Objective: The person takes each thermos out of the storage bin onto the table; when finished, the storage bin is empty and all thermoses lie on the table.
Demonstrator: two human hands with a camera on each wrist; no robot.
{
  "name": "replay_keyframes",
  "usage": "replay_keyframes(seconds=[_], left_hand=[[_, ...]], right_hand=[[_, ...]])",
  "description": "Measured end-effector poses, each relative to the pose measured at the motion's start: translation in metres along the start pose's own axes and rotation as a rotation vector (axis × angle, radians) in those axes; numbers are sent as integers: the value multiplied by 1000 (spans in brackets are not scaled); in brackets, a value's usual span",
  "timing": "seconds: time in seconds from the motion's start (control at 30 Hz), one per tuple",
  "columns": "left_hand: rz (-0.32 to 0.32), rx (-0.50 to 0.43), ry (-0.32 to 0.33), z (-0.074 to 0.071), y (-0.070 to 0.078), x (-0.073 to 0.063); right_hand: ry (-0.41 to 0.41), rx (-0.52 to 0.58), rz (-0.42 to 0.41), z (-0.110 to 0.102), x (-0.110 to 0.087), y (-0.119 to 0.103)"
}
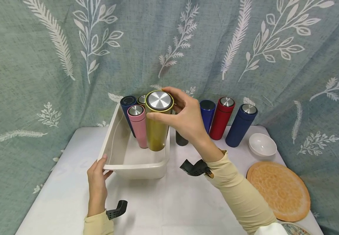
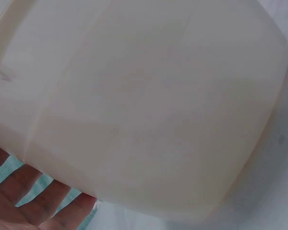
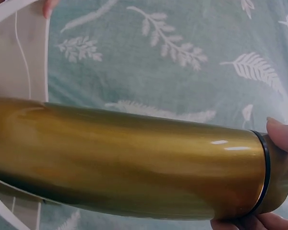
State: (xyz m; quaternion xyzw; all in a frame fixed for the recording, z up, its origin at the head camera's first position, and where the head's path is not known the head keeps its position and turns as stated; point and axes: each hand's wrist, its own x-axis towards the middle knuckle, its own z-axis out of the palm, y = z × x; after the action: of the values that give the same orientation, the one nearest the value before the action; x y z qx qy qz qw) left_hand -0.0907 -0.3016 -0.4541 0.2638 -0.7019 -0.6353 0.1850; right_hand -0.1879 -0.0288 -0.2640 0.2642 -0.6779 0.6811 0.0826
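A gold thermos flask with a silver-topped lid hangs upright over the right side of a white plastic bin. My right hand grips it near the lid, thumb on one side and fingers on the other; the right wrist view shows the flask lengthwise. My left hand holds the bin's near left corner by the rim. In the left wrist view its fingers lie along the bin's edge. Inside the bin stand a pink flask, a dark blue flask and another flask, mostly hidden.
Right of the bin stand a dark flask partly behind my hand, a bright blue flask, a red flask and a navy flask. Farther right are a white bowl and a round orange mat. A patterned curtain hangs behind.
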Motion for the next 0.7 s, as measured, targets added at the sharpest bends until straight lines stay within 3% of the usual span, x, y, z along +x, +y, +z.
replay_keyframes(seconds=[0.7], left_hand=[[-7, -24, -13, 0, -1, 2]], right_hand=[[133, -41, -23, -42, -8, -11]])
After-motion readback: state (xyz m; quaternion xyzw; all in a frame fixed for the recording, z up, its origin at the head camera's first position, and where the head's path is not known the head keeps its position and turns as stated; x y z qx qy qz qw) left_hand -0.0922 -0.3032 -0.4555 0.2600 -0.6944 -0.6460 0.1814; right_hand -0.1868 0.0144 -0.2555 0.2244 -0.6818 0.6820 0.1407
